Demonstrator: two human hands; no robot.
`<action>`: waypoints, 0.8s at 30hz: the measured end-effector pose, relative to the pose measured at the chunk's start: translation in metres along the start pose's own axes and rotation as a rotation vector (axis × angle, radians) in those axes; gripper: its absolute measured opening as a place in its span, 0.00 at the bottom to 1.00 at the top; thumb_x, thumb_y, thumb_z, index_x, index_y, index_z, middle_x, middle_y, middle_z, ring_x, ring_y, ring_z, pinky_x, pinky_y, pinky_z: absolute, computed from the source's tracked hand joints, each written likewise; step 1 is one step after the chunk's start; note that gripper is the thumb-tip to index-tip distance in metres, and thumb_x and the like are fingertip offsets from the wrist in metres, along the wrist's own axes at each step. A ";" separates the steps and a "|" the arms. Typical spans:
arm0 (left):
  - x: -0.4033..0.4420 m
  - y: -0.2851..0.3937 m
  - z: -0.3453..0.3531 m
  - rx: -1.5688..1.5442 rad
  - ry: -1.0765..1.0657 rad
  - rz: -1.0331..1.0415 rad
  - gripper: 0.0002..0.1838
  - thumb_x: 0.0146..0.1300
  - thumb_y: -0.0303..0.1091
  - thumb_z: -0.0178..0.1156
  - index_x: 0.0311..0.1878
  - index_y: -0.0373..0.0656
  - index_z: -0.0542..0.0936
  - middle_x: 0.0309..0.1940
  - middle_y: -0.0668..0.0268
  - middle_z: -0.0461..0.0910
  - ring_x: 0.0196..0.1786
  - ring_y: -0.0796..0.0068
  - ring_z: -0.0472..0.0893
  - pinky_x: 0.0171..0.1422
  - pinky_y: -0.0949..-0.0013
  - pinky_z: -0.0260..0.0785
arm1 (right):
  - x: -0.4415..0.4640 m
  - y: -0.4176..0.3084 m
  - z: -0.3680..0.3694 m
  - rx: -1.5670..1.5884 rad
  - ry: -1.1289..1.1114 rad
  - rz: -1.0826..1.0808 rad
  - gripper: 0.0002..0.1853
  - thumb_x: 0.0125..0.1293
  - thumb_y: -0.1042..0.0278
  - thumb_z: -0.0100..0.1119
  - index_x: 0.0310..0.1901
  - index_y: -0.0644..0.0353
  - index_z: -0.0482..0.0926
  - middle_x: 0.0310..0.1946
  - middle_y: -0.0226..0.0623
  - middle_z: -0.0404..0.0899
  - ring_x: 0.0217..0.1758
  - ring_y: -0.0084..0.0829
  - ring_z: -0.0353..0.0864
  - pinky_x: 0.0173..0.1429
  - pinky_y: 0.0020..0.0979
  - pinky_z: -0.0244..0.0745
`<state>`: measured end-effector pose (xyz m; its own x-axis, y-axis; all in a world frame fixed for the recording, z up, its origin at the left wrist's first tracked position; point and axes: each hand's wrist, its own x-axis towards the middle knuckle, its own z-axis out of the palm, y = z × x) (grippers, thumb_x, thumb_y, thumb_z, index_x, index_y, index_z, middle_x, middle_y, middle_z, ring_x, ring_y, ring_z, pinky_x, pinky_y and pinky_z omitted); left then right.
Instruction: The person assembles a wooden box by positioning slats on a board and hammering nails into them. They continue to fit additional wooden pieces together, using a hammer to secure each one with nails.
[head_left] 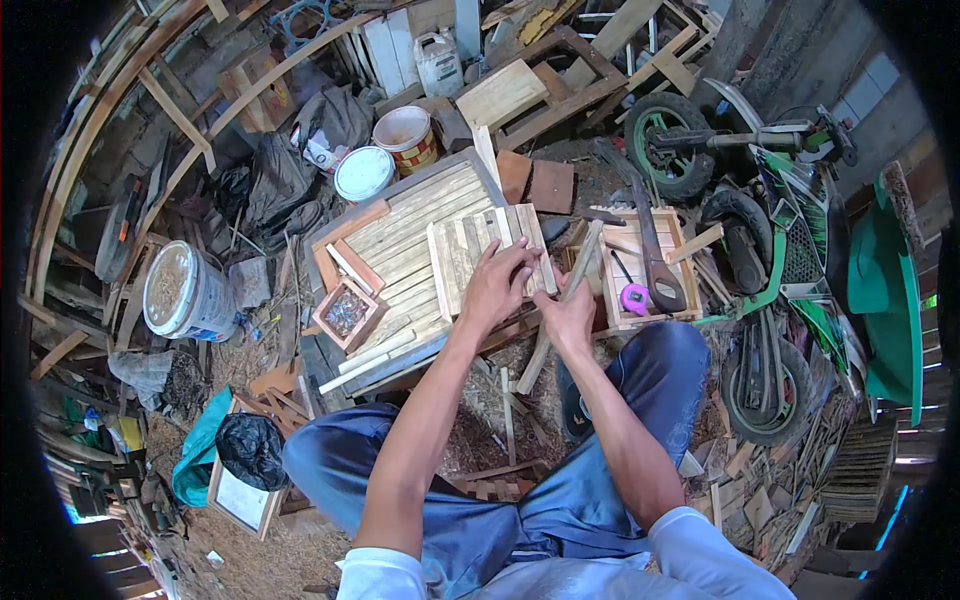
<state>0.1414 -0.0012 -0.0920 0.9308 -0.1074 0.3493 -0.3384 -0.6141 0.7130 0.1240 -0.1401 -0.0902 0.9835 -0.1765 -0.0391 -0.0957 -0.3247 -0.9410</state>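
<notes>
A small slatted wooden panel (460, 250) lies on the slatted work table (400, 240). On its right part rests my left hand (497, 285), fingers spread and slightly bent over the slats. My right hand (568, 318) is at the panel's right lower edge, its fingers wrapped round a thin wooden stick (583, 262) that points up and away. Right of it, a wooden tray (638, 222) holds a handsaw (655, 255) and a pink tape measure (634, 298). At the table's left, a small wooden box (349, 314) contains small metal pieces.
Two buckets (364, 174) (403, 138) stand behind the table, and a sawdust-filled bucket (172, 290) is at the left. A green-framed motorbike (775, 270) lies at the right. Wood scraps (780, 490) cover the floor.
</notes>
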 end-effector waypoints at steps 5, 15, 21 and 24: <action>-0.002 0.003 -0.001 0.031 -0.016 0.006 0.08 0.66 0.26 0.56 0.47 0.41 0.79 0.56 0.66 0.82 0.70 0.62 0.71 0.78 0.47 0.50 | -0.009 -0.010 0.000 -0.085 0.022 -0.072 0.20 0.53 0.71 0.66 0.44 0.70 0.70 0.46 0.58 0.81 0.47 0.52 0.83 0.51 0.44 0.75; -0.003 0.000 0.000 0.008 0.002 0.015 0.06 0.67 0.26 0.55 0.46 0.41 0.77 0.56 0.66 0.82 0.70 0.63 0.71 0.78 0.47 0.50 | -0.004 0.010 0.002 -0.140 0.066 -0.222 0.17 0.55 0.71 0.65 0.42 0.66 0.70 0.47 0.49 0.84 0.47 0.46 0.85 0.51 0.41 0.76; 0.000 0.004 -0.001 0.069 0.013 0.058 0.08 0.65 0.27 0.56 0.47 0.44 0.78 0.53 0.67 0.82 0.68 0.63 0.72 0.77 0.47 0.52 | 0.008 0.030 -0.007 0.110 -0.021 -0.055 0.14 0.58 0.76 0.63 0.43 0.66 0.69 0.49 0.48 0.84 0.53 0.40 0.84 0.55 0.36 0.74; 0.000 0.003 -0.001 0.095 0.009 0.077 0.08 0.65 0.27 0.57 0.47 0.45 0.78 0.53 0.67 0.81 0.68 0.63 0.72 0.76 0.47 0.53 | 0.012 0.047 -0.002 0.183 -0.028 -0.048 0.16 0.57 0.77 0.65 0.44 0.66 0.70 0.49 0.44 0.85 0.52 0.36 0.84 0.57 0.35 0.74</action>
<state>0.1405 -0.0019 -0.0892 0.9014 -0.1505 0.4061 -0.3935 -0.6760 0.6230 0.1313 -0.1591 -0.1343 0.9905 -0.1379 -0.0002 -0.0221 -0.1571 -0.9873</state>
